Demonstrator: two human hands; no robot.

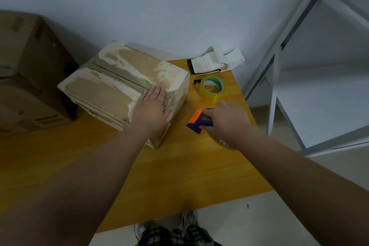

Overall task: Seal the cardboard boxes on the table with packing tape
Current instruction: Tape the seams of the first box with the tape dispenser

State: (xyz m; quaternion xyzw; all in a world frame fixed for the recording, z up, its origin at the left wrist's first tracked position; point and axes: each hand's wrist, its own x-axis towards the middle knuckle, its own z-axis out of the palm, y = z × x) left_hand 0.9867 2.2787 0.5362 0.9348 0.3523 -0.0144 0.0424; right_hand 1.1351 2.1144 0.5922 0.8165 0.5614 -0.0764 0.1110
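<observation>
Presses the left hand [153, 104], fingers straight and together, flat on the worn top of the closed cardboard box [111, 84] near its right edge, with the box lying on the wooden table [179, 166] toward the back. Grips in the right hand [225, 124], fingers curled round it, a purple-and-orange tape dispenser [196, 121] just right of the box, low over the tabletop; cannot tell whether touching it. Has a spare roll of clear tape [212, 89] just beyond the dispenser and a larger cardboard box [30, 72] at far left.
</observation>
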